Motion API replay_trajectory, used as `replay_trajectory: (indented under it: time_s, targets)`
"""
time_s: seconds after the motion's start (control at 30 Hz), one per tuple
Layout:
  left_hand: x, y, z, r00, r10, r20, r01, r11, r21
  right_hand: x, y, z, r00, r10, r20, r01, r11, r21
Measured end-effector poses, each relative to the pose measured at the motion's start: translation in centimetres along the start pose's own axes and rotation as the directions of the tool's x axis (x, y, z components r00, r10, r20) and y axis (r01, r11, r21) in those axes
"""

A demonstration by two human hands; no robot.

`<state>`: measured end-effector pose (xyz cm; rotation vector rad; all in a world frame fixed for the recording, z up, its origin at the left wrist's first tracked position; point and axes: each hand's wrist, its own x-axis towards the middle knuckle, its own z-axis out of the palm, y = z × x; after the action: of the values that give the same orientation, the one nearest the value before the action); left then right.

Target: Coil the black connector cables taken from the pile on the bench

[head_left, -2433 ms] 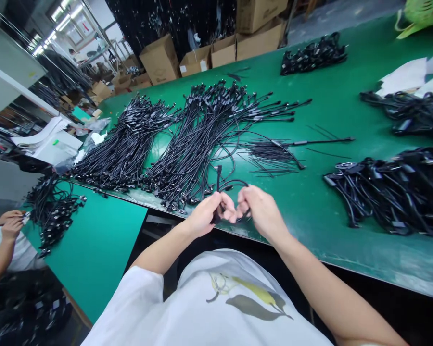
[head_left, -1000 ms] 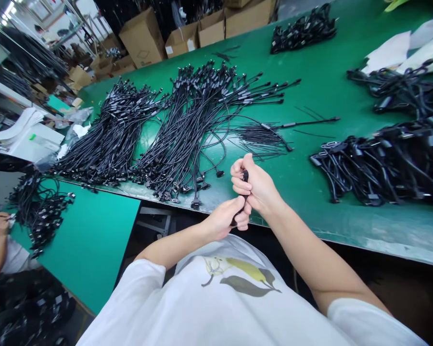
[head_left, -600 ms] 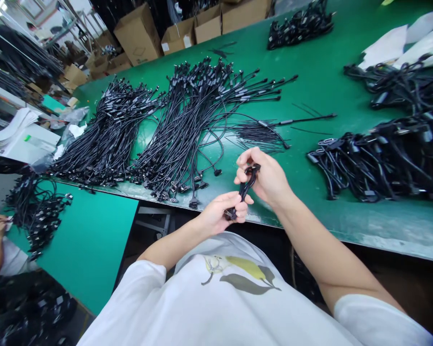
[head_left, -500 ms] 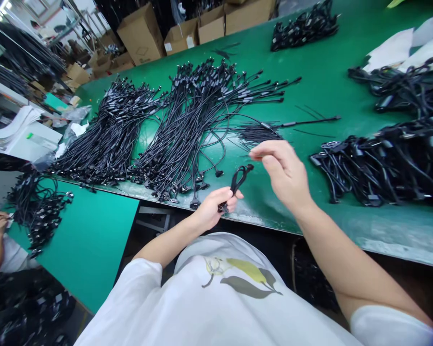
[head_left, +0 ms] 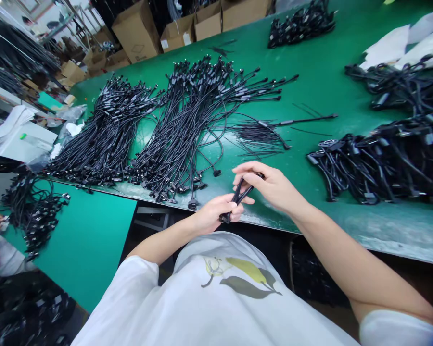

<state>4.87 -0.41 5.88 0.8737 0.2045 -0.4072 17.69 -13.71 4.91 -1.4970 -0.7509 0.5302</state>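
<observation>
Over the desk's (head_left: 382,230) near edge, left fingers (head_left: 237,210) pinch a folded black cable (head_left: 237,194); half-curled right fingers (head_left: 248,166) touch it, grip unclear.

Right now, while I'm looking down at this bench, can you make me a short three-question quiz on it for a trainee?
1. Multiple choice: what is the left hand holding?
A) a cardboard box
B) a folded black cable
C) a sheet of white paper

2. True or false: the right hand is touching the same thing that the left hand holds.

3. Fill in the blank: the cardboard boxes stand along the ____ edge of the green table, as seen by the person.

Key: 1. B. 2. True. 3. far.
</observation>
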Motion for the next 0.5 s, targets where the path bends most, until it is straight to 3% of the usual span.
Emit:
replay_trajectory:
  time_s: [0.07, 0.13, 0.23, 0.3, 0.43, 0.5]
  targets:
    - [0.2, -0.3, 0.3, 0.999, -0.047, 0.001, 0.047, 0.998, -0.032, -0.3, -0.6, 0.6, 0.996, 0.090, -0.024, -0.086, 0.985, 0.149]
    - [0.4, -0.9, 0.6, 0.994, -0.106, 0.016, 0.107, 0.991, -0.075, -0.6, -1.1, 1.4, 0.983, 0.114, -0.145, -0.086, 0.978, 0.189]
    - [0.7, -1.7, 1.1, 0.993, -0.116, 0.033, 0.120, 0.980, -0.157, -0.6, -1.4, 2.5, 0.949, 0.075, -0.307, -0.031, 0.989, 0.145]
    - [0.7, -2.0, 1.1, 0.992, -0.117, 0.041, 0.124, 0.966, -0.226, -0.6, -1.3, 3.0, 0.937, 0.029, -0.347, 0.024, 0.989, 0.148]
    - [0.4, -1.6, 0.9, 0.983, -0.176, 0.056, 0.185, 0.948, -0.261, -0.4, -0.9, 2.7, 0.970, -0.046, -0.239, 0.095, 0.976, 0.198]
    - [0.2, -1.3, 0.4, 0.986, -0.166, 0.007, 0.165, 0.980, -0.110, -0.6, -1.2, 1.8, 0.983, -0.112, -0.147, 0.123, 0.990, 0.074]
